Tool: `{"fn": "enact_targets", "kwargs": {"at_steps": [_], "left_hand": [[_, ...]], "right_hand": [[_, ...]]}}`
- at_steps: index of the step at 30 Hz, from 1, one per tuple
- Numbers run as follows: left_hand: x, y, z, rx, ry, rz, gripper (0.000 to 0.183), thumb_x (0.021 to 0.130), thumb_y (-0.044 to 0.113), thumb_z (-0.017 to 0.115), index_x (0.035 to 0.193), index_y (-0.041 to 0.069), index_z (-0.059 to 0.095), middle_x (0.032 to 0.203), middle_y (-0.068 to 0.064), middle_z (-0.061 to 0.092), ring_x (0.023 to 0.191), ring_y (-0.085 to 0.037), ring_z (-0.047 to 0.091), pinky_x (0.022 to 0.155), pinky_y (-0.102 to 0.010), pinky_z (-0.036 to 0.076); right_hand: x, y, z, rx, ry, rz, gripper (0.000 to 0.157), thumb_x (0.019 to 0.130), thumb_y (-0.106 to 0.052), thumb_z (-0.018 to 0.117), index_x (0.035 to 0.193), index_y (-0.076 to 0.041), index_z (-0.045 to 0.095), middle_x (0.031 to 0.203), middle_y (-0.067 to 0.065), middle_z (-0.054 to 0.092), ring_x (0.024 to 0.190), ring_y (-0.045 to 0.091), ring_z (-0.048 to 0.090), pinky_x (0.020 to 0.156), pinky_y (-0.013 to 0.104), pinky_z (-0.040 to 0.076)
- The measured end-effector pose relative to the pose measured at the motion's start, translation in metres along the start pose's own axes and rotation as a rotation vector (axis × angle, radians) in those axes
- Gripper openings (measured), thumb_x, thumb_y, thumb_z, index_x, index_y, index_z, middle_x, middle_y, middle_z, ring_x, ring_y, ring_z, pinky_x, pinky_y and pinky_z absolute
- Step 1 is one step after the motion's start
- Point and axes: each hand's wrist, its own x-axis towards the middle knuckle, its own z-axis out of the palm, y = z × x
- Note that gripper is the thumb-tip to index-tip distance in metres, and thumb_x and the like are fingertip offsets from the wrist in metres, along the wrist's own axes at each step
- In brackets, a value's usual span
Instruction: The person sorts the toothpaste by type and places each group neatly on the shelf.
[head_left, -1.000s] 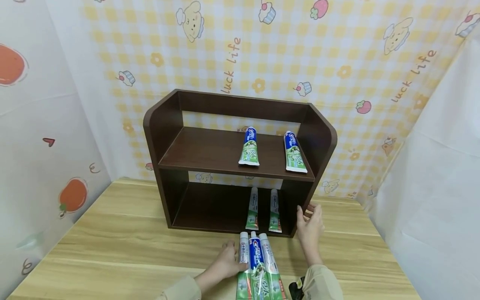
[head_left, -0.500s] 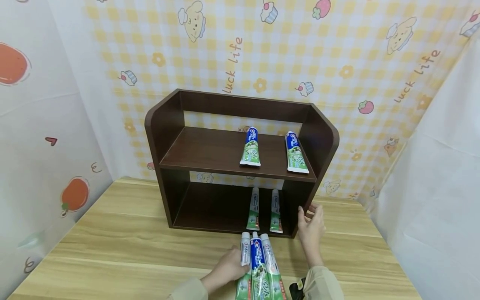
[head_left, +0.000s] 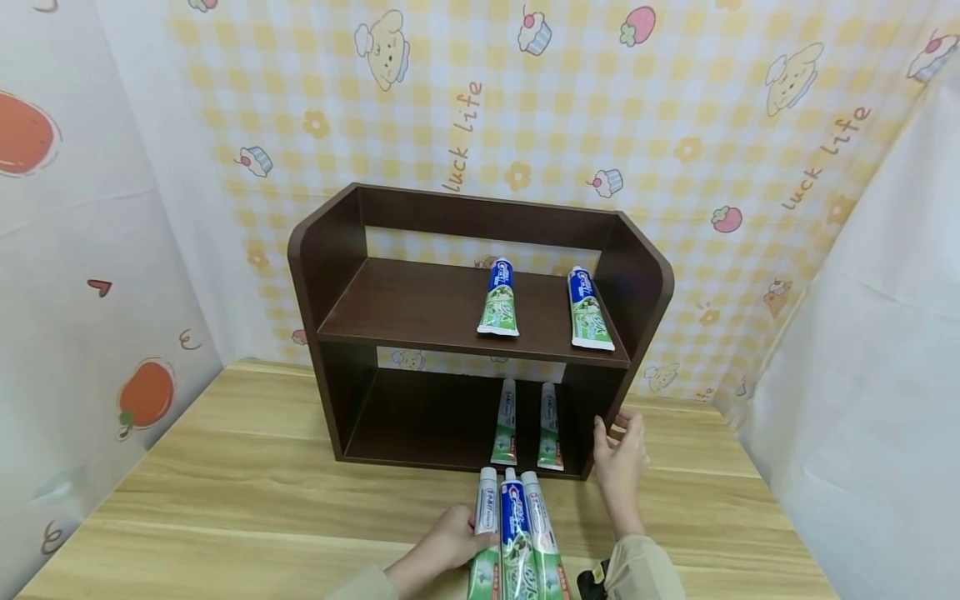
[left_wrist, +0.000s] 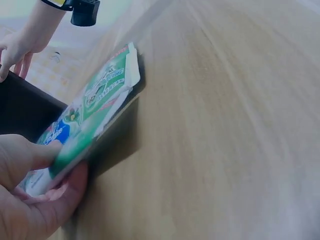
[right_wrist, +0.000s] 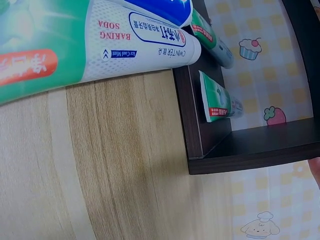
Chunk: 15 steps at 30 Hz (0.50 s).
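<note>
My left hand [head_left: 448, 537] pinches a white-and-green toothpaste tube [head_left: 487, 510], thumb on top and fingers under its edge in the left wrist view. Beside that tube lie a blue-and-green Crest toothpaste tube [head_left: 516, 533] and another white-and-green toothpaste tube [right_wrist: 145, 37], caps toward the shelf. My right hand [head_left: 621, 467] holds the right side panel of the dark brown two-tier shelf [head_left: 405, 292], thumb at its front edge and fingers on its outer side. In the right wrist view only a sliver of that hand shows at the right edge.
Two blue-and-green tubes [head_left: 498, 300] lie apart on the shelf's upper tier, toward the right. On the lower tier are two white-and-green tubes [head_left: 550, 429]. The shelf stands on a wood-grain table [head_left: 247, 500] before a yellow checked cloth [head_left: 300, 133]. White cloth hangs at both sides.
My left fingers have closed around the left tube's edge, and its lower end has shifted slightly left. My right hand stays at the shelf's side panel.
</note>
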Motion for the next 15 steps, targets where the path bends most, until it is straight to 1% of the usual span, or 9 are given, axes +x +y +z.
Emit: {"fn": "enact_targets", "kwargs": {"at_steps": [2, 3, 5, 7, 11, 13, 14, 15], "left_hand": [[-0.001, -0.002, -0.001, -0.024, -0.002, 0.001, 0.015, 0.081, 0.006, 0.065, 0.082, -0.007, 0.059, 0.066, -0.009, 0.063, 0.054, -0.012, 0.057, 0.048, -0.024, 0.051], [-0.001, -0.002, -0.002, -0.030, -0.001, -0.005, 0.016, 0.081, 0.007, 0.065, 0.083, -0.007, 0.058, 0.067, -0.009, 0.062, 0.055, -0.012, 0.057, 0.049, -0.024, 0.050], [0.000, -0.003, -0.005, -0.034, 0.006, -0.009, 0.019, 0.081, 0.007, 0.065, 0.086, -0.008, 0.056, 0.069, -0.009, 0.061, 0.058, -0.012, 0.056, 0.051, -0.023, 0.051], [0.002, -0.003, -0.008, -0.032, 0.019, -0.018, 0.022, 0.081, 0.008, 0.066, 0.089, -0.009, 0.053, 0.071, -0.008, 0.059, 0.060, -0.013, 0.055, 0.053, -0.024, 0.050], [0.007, -0.004, -0.015, -0.017, 0.052, -0.017, 0.026, 0.080, 0.009, 0.066, 0.092, -0.010, 0.053, 0.072, -0.009, 0.058, 0.061, -0.013, 0.054, 0.054, -0.024, 0.051], [0.011, -0.004, -0.020, -0.001, 0.062, -0.003, 0.025, 0.080, 0.009, 0.066, 0.092, -0.010, 0.054, 0.072, -0.009, 0.058, 0.061, -0.013, 0.054, 0.054, -0.025, 0.051], [0.012, -0.004, -0.022, 0.012, 0.070, 0.000, 0.025, 0.081, 0.009, 0.065, 0.092, -0.010, 0.054, 0.072, -0.009, 0.058, 0.061, -0.012, 0.054, 0.054, -0.024, 0.051], [0.014, -0.004, -0.025, 0.025, 0.078, 0.003, 0.025, 0.081, 0.009, 0.065, 0.092, -0.010, 0.055, 0.072, -0.009, 0.058, 0.061, -0.012, 0.054, 0.054, -0.024, 0.051]], "right_hand": [[0.000, 0.000, 0.000, -0.001, -0.001, -0.002, 0.025, 0.083, -0.006, 0.063, 0.102, 0.005, 0.049, 0.093, 0.021, 0.057, 0.076, 0.034, 0.064, 0.058, 0.030, 0.056], [0.000, 0.000, 0.000, 0.004, -0.003, 0.000, 0.025, 0.084, -0.006, 0.062, 0.102, 0.005, 0.049, 0.094, 0.021, 0.057, 0.077, 0.034, 0.064, 0.059, 0.029, 0.056], [0.000, 0.000, 0.000, 0.015, -0.003, 0.006, 0.025, 0.084, -0.005, 0.062, 0.102, 0.005, 0.049, 0.094, 0.021, 0.056, 0.077, 0.034, 0.063, 0.058, 0.016, 0.053], [0.000, 0.001, 0.000, 0.023, -0.002, 0.012, 0.024, 0.084, -0.005, 0.062, 0.102, 0.005, 0.049, 0.094, 0.021, 0.056, 0.078, 0.034, 0.063, 0.058, 0.005, 0.047], [0.000, 0.001, 0.001, 0.020, 0.000, 0.011, 0.024, 0.083, -0.005, 0.062, 0.101, 0.005, 0.049, 0.093, 0.021, 0.056, 0.077, 0.034, 0.063, 0.058, 0.008, 0.050], [0.000, 0.002, 0.001, 0.012, 0.000, 0.008, 0.025, 0.083, -0.005, 0.063, 0.101, 0.005, 0.049, 0.093, 0.021, 0.057, 0.075, 0.034, 0.064, 0.058, 0.010, 0.050], [0.000, 0.002, 0.001, 0.011, -0.001, 0.008, 0.025, 0.083, -0.005, 0.063, 0.101, 0.005, 0.049, 0.093, 0.021, 0.057, 0.075, 0.034, 0.064, 0.058, 0.009, 0.049], [0.000, 0.002, 0.001, 0.010, -0.002, 0.010, 0.025, 0.083, -0.005, 0.063, 0.101, 0.004, 0.049, 0.093, 0.021, 0.057, 0.074, 0.035, 0.064, 0.058, 0.003, 0.045]]}}
